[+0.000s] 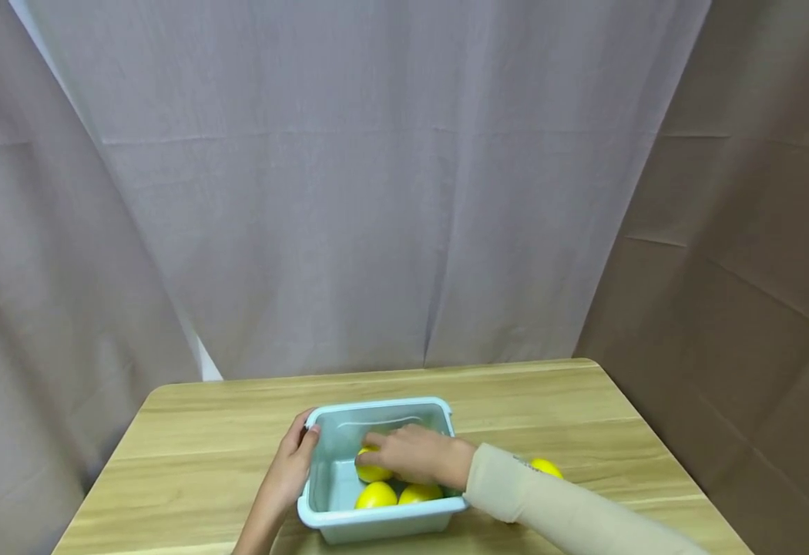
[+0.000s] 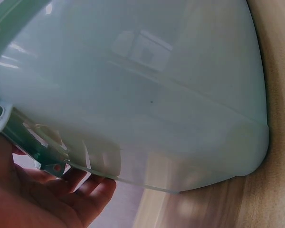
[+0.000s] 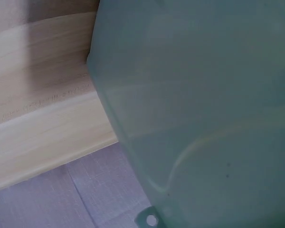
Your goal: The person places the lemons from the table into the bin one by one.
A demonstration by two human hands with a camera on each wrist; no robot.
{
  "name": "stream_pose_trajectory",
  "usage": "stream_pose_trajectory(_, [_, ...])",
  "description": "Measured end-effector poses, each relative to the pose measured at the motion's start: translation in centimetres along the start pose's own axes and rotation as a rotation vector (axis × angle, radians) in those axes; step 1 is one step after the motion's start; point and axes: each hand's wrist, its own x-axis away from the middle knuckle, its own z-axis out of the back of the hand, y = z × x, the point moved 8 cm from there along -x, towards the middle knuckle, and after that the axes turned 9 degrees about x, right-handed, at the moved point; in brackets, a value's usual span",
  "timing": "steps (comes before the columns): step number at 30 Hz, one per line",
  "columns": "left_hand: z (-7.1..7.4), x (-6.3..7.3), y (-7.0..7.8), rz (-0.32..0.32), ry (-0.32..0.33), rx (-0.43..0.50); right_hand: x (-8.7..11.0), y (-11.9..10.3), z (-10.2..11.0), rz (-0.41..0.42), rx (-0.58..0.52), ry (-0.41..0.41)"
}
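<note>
A pale blue-green plastic bin [image 1: 384,516] stands on the table near its front. My left hand [image 1: 293,462] grips the bin's left rim at the far corner, thumb over the edge. In the left wrist view, the fingers of that left hand [image 2: 61,194] curl round the corner beside the bin wall [image 2: 152,99]. My right hand [image 1: 414,453] reaches down into the bin, its fingers curled over a yellow lemon [image 1: 371,470]. Two more lemons lie at the bin's near side, one lemon [image 1: 376,495] left of the other lemon [image 1: 420,493]. The right wrist view shows only the bin wall [image 3: 204,95], not the hand.
Another lemon [image 1: 546,466] is on the table right of the bin, partly hidden by the right sleeve [image 1: 557,509]. The wooden table [image 1: 217,432] has rounded far corners. Grey curtains [image 1: 307,193] hang behind it, and a brown curtain [image 1: 744,270] hangs at the right.
</note>
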Motion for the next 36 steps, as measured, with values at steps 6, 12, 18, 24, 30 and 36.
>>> stream_pose_trajectory(6, [0.0,0.0,0.0,-0.011,0.002,0.008,0.2,0.1,0.1,-0.013,-0.030,0.006])
stream_pose_trajectory(12, [-0.1,0.0,0.1,-0.027,-0.003,0.006,0.8,0.4,0.6,-0.032,-0.145,-0.008])
stream_pose_trajectory(18, [0.0,0.1,0.1,-0.041,0.009,0.006,1.5,0.7,2.0,-0.046,-0.229,-0.010])
stream_pose_trajectory(24, [0.3,0.1,0.1,-0.035,0.019,-0.015,2.8,1.0,3.3,-0.068,-0.228,0.013])
stream_pose_trajectory(30, [0.2,0.2,0.3,-0.031,0.011,-0.019,5.0,1.2,4.4,-0.109,-0.217,0.069])
stream_pose_trajectory(36, [0.2,0.2,0.6,-0.032,0.006,-0.037,7.7,1.7,5.9,-0.164,-0.282,0.197])
